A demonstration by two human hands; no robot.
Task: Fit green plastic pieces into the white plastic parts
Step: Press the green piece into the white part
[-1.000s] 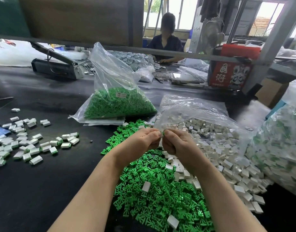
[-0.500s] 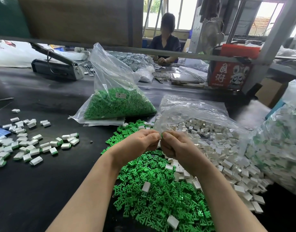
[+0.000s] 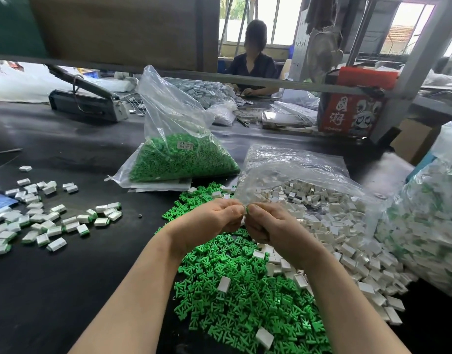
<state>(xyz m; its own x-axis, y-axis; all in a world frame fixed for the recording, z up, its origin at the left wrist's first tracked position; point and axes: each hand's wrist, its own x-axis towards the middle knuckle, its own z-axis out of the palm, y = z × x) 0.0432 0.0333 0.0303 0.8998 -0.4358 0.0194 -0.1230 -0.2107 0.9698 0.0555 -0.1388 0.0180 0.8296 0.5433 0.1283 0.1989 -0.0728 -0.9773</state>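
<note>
Head view, ordered from largest to smallest. The black worktable fills the field. At 3 o'clock I see a large clear bag of finished white-and-green parts against the right edge. At 12 o'clock from the hands stands a clear bag of green pieces, upright and open at the top, with a small label on its face. At 1 to 2 o'clock lies an opened clear bag of white parts, its contents spilling toward 4 o'clock as a loose pile of white parts. At 6 o'clock, directly under my forearms, spreads the loose heap of green pieces, with a few white parts lying on top of it. At 9 o'clock, well apart from the heap, a scatter of assembled parts lies flat on the table. At 11 o'clock sits a grey bench machine; at 1 o'clock a red printed box; behind the shelf rail at 12 o'clock another person sits at work.

The left hand and right hand meet thumb to thumb above the heap. Both have fingers curled in a narrow pinch on 1 small piece, white with a green edge showing between the thumb tips. I cannot tell how far the green part is seated.
</note>
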